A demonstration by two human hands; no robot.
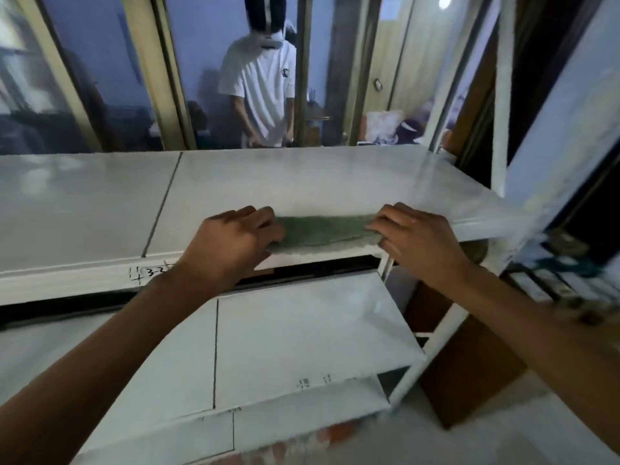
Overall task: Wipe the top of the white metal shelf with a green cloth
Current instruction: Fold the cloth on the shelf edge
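A green cloth (323,229) lies stretched flat near the front edge of the white metal shelf's top (302,182). My left hand (235,239) grips the cloth's left end with curled fingers. My right hand (416,236) holds the right end the same way, fingers bent over the fabric. The cloth's front hem hangs slightly over the shelf's lip. Both forearms reach up from below the frame.
A lower white shelf level (302,337) sits beneath my arms. White uprights (503,95) rise at the right end. Behind the shelf is a window (100,78) that mirrors a person in a white shirt (261,88). Brown wood (469,364) stands at lower right.
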